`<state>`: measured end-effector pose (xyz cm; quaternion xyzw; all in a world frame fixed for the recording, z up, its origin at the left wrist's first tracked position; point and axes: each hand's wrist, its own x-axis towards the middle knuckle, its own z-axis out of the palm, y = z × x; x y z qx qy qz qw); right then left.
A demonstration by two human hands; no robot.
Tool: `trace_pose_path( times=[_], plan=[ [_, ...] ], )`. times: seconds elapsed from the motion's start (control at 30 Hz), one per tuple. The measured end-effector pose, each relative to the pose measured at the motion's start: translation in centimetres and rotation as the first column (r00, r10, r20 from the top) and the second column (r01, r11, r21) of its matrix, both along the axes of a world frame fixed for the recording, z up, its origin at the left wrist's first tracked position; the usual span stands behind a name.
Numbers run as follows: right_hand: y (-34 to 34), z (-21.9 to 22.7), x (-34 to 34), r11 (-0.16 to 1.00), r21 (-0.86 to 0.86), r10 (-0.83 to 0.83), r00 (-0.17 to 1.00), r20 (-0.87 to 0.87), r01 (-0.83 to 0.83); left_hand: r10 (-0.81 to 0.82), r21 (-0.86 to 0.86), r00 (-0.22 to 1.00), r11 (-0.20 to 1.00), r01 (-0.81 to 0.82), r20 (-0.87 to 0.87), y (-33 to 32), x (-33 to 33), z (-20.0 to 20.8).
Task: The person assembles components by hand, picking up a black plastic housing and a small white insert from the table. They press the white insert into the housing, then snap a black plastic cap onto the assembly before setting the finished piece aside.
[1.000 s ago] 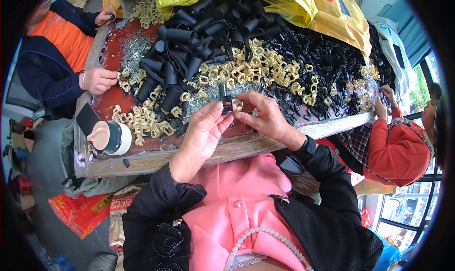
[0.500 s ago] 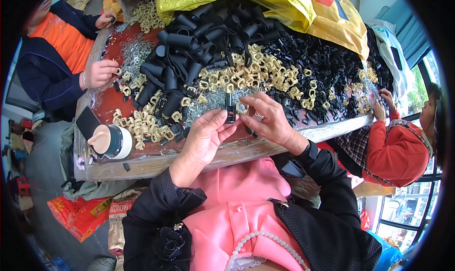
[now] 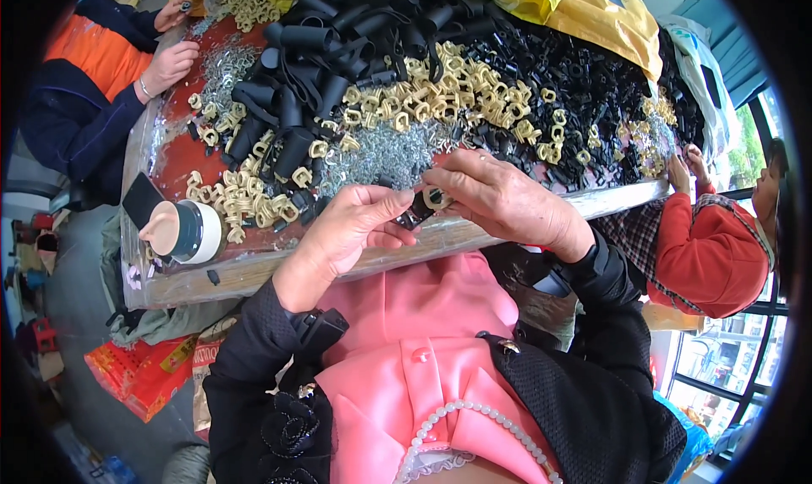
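Observation:
Between thumb and fingers, my left hand (image 3: pixel 348 228) grips a small shiny black plastic part (image 3: pixel 412 214), now tilted, near the table's front edge. My right hand (image 3: pixel 509 198) is closed on a small cream-coloured ring piece (image 3: pixel 436 198), which meets the black part's upper end. The fingers partly cover both pieces, so I cannot tell whether they are joined. Just beyond my hands lies a heap of small silvery metal pieces (image 3: pixel 389 158), with a band of cream ring pieces (image 3: pixel 440 90) behind it.
Black tubes with straps (image 3: pixel 313 40) are piled farther back, beside many small black parts (image 3: pixel 575 103). A white jar (image 3: pixel 201 230) and a dark phone-like slab (image 3: pixel 141 198) stand at the left corner. Co-workers sit at left, in orange and navy (image 3: pixel 93 86), and right, in red (image 3: pixel 710 255).
The black part has tipped from upright to slanting, and the ring piece now touches its upper end. The left co-worker's near hand has moved back from the cream pieces.

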<state>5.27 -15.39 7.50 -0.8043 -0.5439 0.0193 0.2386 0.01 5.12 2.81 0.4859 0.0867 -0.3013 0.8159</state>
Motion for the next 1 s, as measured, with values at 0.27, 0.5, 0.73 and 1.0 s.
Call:
trace_pose_path(
  times=[0.27, 0.5, 0.73, 1.0],
  plan=[
    [0.4, 0.3, -0.9, 0.988, -0.132, 0.080, 0.996, 0.045, -0.073, -0.071, 0.034, 0.996, 0.997, 0.073, -0.052, -0.2, -0.5, -0.2],
    [0.2, -0.4, -0.8, 0.977, -0.141, 0.170, 0.983, 0.066, -0.159, -0.106, -0.015, 0.988, 0.994, 0.105, -0.116, -0.5, -0.8, -0.8],
    [0.1, -1.3, -0.9, 0.970, -0.036, 0.230, 0.960, -0.157, -0.239, -0.146, -0.084, 0.979, 0.987, 0.136, -0.140, -1.1, -1.4, -1.4],
    [-0.2, -2.7, -1.1, 0.972, 0.091, 0.233, 0.898, -0.372, -0.215, -0.256, -0.057, 0.963, 0.966, 0.252, -0.083, -1.4, -1.8, -1.3]
  ],
)
